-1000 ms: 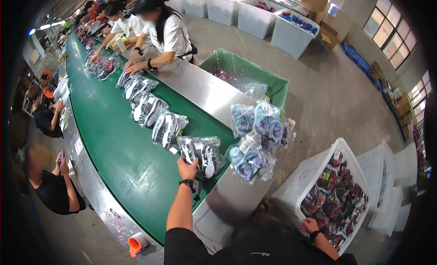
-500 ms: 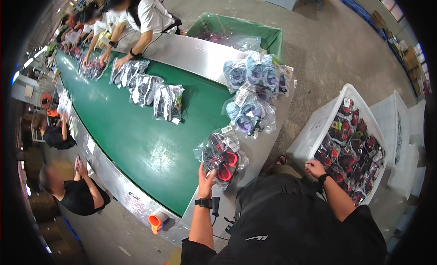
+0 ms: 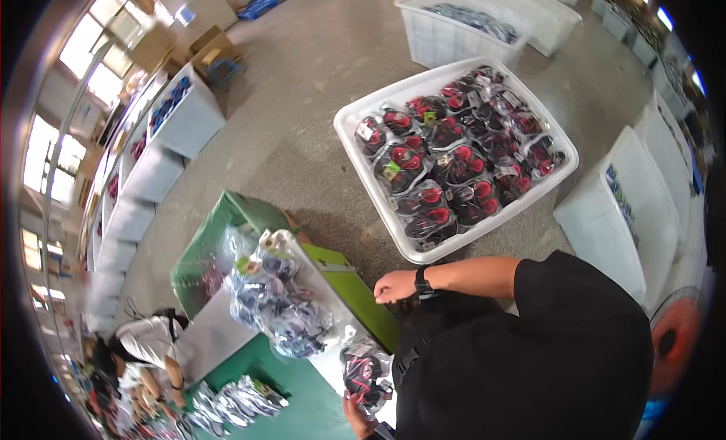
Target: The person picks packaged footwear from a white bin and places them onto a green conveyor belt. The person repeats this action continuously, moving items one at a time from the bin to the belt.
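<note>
At the bottom of the head view, my left hand (image 3: pixel 357 419) grips the near edge of a clear plastic bag holding a pair of black and red clogs (image 3: pixel 364 376). The bag is at the metal edge of the green conveyor table, close to my body. My right hand (image 3: pixel 396 286) hangs in front of me with its fingers curled closed and nothing visible in them. Beyond it stands a white bin (image 3: pixel 416 252) filled with bagged black and red clogs (image 3: pixel 461 164). Bagged blue and purple clogs (image 3: pixel 280 304) are piled at the table's end.
Bagged dark shoes (image 3: pixel 234 402) lie on the green belt (image 3: pixel 299 406), where co-workers (image 3: pixel 151 342) reach in. A green-lined container (image 3: pixel 227 213) adjoins the table. More white bins stand at the far side (image 3: pixel 423 39), right (image 3: pixel 605 236) and left (image 3: pixel 193 122).
My view has turned right, bringing the white bin to the centre and the belt to the lower left. My left hand stays at the bagged clogs; my right hand remains closed.
</note>
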`<state>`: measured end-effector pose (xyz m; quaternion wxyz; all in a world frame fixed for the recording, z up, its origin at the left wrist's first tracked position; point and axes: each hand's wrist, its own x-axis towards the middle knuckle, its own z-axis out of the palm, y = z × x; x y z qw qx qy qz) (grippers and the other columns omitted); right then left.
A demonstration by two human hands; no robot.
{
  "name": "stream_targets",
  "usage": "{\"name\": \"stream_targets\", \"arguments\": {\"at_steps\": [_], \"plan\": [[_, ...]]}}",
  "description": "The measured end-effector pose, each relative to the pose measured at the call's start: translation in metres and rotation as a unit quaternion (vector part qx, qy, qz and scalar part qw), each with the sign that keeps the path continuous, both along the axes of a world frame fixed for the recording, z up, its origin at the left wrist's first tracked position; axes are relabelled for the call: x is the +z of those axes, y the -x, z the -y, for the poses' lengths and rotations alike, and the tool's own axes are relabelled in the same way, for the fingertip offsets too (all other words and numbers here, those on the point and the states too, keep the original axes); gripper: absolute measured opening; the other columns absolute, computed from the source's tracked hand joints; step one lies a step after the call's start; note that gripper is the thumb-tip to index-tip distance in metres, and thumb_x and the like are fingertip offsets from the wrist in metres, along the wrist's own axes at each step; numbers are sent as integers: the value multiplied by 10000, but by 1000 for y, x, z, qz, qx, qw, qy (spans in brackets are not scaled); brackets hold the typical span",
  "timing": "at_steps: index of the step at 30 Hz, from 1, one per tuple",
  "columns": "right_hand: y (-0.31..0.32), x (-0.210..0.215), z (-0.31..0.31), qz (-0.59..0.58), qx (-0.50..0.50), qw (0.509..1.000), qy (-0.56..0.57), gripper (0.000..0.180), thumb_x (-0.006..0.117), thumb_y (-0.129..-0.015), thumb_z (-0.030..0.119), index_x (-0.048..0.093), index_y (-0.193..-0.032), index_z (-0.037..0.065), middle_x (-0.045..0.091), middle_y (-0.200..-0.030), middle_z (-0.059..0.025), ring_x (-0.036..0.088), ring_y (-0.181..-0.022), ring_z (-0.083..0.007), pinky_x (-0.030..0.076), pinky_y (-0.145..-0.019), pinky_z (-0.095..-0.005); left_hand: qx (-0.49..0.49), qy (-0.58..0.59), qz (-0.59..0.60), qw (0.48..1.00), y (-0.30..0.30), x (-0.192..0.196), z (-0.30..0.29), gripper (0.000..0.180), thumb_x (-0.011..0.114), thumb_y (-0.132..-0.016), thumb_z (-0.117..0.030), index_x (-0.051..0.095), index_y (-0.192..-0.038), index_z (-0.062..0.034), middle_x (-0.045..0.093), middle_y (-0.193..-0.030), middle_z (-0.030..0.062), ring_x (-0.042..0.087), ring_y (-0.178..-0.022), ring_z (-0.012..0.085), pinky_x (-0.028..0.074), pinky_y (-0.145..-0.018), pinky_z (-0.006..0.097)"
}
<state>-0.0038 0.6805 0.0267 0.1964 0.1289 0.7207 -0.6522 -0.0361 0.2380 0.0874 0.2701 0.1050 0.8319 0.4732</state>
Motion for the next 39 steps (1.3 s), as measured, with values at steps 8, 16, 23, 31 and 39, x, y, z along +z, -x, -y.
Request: {"name": "stream_targets", "arguments": {"at_steps": [8, 16, 23, 31, 39], "plan": [[-37, 19, -14, 105, -56, 975, 189, 804, 627, -826, 666, 466, -1343, 72, 636, -1057, -84, 648, -841, -177, 541, -710, -351, 87, -161, 267, 946, 24, 46, -207, 706, 619, -895, -129, 242, -1476, 6, 573, -1204, 155, 587, -1052, 232, 460, -928, 349], [-115, 0, -133, 84, -261, 942, 194, 568, 723, -822, 332, 571, -1247, -14, 628, -1179, -99, 585, -1051, -154, 451, -908, -300, -57, -80, 309, 946, -9, 42, -351, 616, 646, -934, -168, 348, -1449, -9, 633, -1070, 82, 611, -895, 140, 494, -719, 257], [-186, 19, -266, -5, -487, 812, 322, 244, 636, -839, 220, 732, -1016, 84, 689, -944, -39, 625, -872, -142, 508, -778, -301, -54, -61, 288, 954, -18, 23, -352, 459, 590, -968, -215, 467, -1368, -27, 609, -1169, 117, 614, -952, 203, 525, -735, 319], [-225, -8, -420, 66, -807, 578, 95, 631, 719, -811, 363, 508, -1282, -1, 603, -1109, -240, 636, -988, -252, 540, -731, -413, 109, -29, 243, 963, -30, -15, -264, 375, 623, -937, -168, 528, -1254, 9, 638, -1012, 99, 631, -804, 167, 523, -623, 274], [-246, -87, -303, 182, -496, 844, 87, 319, 605, -917, 324, 638, -958, 9, 682, -782, -128, 629, -552, -201, 505, -492, -310, 197, -43, 267, 942, -39, -38, -186, 396, 644, -925, -142, 510, -1240, 58, 634, -904, 95, 610, -708, 136, 503, -537, 242]]}}
